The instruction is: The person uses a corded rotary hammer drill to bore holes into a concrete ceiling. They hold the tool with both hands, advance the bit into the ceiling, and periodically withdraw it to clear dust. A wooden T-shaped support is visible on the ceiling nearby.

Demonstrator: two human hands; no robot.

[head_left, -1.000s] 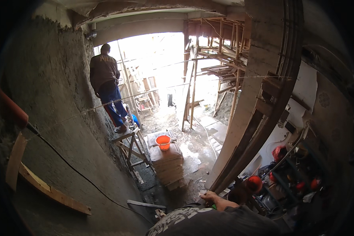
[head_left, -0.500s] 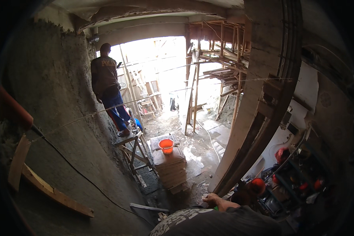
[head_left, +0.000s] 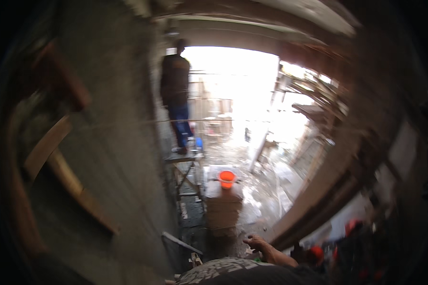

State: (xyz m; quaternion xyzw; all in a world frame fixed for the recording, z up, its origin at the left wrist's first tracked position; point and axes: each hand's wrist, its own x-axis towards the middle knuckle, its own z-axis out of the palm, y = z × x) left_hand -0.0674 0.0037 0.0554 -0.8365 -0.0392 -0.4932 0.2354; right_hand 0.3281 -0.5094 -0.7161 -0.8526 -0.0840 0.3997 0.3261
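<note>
**Q.** What dominates the view, and where might trouble begin?

**A.** The grey wall (head_left: 128, 156) rises at left; the column (head_left: 337, 175) slopes across the right, bent by the lens. Between them a co-worker (head_left: 176, 80) stands on a wooden trestle (head_left: 185, 159) — a narrow perch, where a misplaced foot or knocked leg could cause a fall.

**Q.** And the layered brown stack (head_left: 223, 213)?

**A.** It stands on the floor ahead, beside the trestle, beyond the wearer's visible hand. An orange bucket (head_left: 227, 176) sits loose-looking on top; a bump to the stack could tip it off.

**Q.** The hands?

**A.** Right hand (head_left: 256, 243): lower centre, near the column's foot, fingers seemingly part-extended; blur prevents telling how wide they spread or whether anything is gripped. Left hand: out of view, its grip unknown.

**Q.** The slightest hazard?

**A.** The thin string (head_left: 214, 120), crossing at the co-worker's legs in this view — faint, easily overlooked, and liable to snag a raised arm.
</note>
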